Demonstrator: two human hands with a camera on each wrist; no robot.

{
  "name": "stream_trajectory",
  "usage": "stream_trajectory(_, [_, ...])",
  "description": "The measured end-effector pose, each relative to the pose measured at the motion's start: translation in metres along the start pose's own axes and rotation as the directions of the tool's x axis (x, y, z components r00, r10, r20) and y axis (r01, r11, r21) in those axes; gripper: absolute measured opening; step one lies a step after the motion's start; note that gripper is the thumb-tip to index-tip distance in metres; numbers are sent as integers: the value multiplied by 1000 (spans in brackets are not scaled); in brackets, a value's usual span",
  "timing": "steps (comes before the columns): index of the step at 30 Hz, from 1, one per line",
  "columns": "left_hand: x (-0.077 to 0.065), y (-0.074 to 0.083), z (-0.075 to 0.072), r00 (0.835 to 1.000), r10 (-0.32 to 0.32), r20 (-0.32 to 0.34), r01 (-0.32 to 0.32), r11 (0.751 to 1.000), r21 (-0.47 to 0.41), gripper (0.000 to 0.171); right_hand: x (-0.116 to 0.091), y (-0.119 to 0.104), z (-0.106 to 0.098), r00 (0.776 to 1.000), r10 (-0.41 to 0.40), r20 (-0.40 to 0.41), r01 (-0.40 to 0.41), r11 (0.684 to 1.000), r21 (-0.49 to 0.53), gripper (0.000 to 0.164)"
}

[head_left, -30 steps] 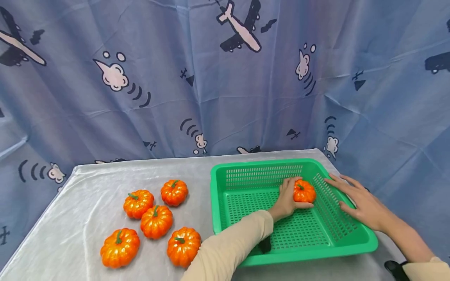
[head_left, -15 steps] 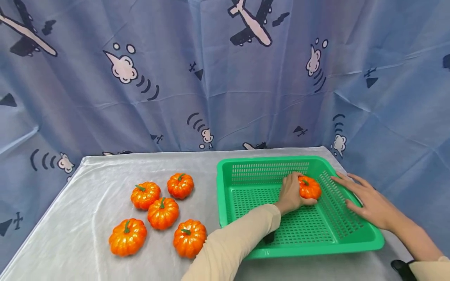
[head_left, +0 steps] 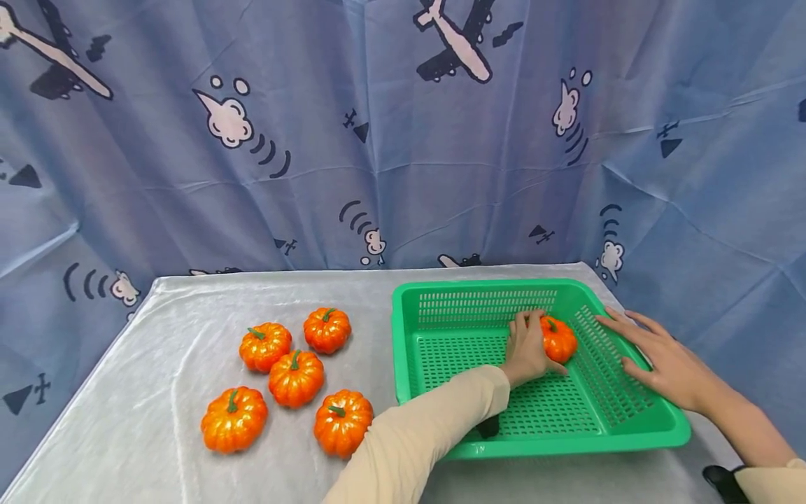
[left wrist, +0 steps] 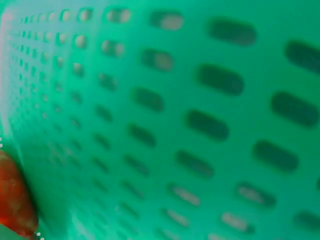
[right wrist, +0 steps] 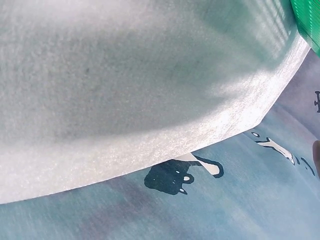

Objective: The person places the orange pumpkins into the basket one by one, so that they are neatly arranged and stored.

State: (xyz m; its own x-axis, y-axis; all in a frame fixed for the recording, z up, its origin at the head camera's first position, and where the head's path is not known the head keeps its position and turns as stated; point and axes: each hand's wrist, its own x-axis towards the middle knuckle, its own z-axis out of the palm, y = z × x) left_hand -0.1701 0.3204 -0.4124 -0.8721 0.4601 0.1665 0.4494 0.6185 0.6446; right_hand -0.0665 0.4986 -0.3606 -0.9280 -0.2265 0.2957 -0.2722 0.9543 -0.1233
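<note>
My left hand (head_left: 527,350) is inside the green plastic basket (head_left: 478,451) in the head view, at the left side of a small orange pumpkin (head_left: 559,339). Its fingers and thumb are spread beside the pumpkin, the thumb standing off below it. The pumpkin sits on the basket floor near the right wall, its left side partly hidden by the hand. My right hand (head_left: 667,360) rests with extended fingers over the basket's right rim. The left wrist view holds mostly the basket's slotted wall (left wrist: 165,120); a reddish shape at its lower left is too blurred to identify.
Several orange pumpkins (head_left: 296,379) with green stems lie left of the basket on a table with a pale cloth (head_left: 151,392). A blue curtain (head_left: 315,161) with airplane prints hangs behind. The right wrist view shows the cloth edge (right wrist: 150,160) and curtain.
The head view has shifted slightly, moving the scene rightward and up. My left thumb has loosened away from the pumpkin, which stays in the basket. My right hand keeps its place on the rim.
</note>
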Motion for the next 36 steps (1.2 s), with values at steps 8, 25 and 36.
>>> stream_trajectory(8, [6,-3,-20,994,108,-4,-108,987,-115,83,1,0,2,1000,-6,1,6,1000,-11,61])
stream_trajectory(25, [7,28,-111,966,233,112,-181,919,-352,45,-1,6,-4,1000,-10,18,9,1000,22,59])
stream_trajectory(36, [-20,8,-175,923,365,124,-274,847,-456,44,1,6,1,1000,-11,25,10,999,34,59])
